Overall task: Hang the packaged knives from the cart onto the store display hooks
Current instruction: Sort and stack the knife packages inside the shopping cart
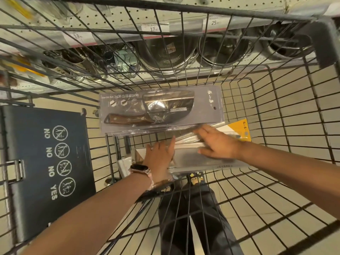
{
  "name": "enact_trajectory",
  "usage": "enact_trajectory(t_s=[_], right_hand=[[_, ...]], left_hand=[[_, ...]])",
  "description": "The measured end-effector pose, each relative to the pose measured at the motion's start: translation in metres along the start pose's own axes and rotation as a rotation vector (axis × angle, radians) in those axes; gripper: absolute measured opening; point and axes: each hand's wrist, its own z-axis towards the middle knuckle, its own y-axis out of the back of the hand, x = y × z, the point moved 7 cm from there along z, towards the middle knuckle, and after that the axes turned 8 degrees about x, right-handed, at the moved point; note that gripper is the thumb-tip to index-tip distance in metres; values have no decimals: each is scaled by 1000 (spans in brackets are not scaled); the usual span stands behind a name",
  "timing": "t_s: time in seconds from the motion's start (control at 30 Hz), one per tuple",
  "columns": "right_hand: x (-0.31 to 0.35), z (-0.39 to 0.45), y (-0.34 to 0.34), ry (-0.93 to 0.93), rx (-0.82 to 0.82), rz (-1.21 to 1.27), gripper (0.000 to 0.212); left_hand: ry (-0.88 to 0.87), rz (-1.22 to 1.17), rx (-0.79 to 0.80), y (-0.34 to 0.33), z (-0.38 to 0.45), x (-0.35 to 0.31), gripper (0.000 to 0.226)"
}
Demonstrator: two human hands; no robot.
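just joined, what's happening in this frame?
A person is reaching both hands into a wire shopping cart to gather packaged knives. The left hand and right hand both rest with fairly straight fingers on a blurred clear package. A cleaver package with a wooden handle lies just beyond them in the cart. Nothing is lifted yet. Steel bowls sit on the shelf past the cart.

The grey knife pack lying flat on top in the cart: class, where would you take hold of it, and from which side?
Probably pinch the near long edge of the knife pack, coming from the person's side. It lies flat on other packs, that edge overhangs slightly, and the far edge sits close to the cart wall. Keep fingers on the flat card border, off the blister bulge. Both the left hand and right hand already reach there.
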Motion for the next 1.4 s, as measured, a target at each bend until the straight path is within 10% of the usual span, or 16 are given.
enact_trajectory(t_s=[0.23,0.77,1.03,1.4], right_hand=[[8,-1,-20,40,139,-513,110],[4,5,-3,-13,-73,-555,91],[2,9,-17,-57,139,-319,106],[21,-21,-21,-62,-86,-431,80]], left_hand=[[19,-180,98,4,7,28,87],[51,-97,-85,-2,-9,19,102],[94,-4,-11,-12,-7,24,127],[-68,16,-178,2,-37,10,84]])
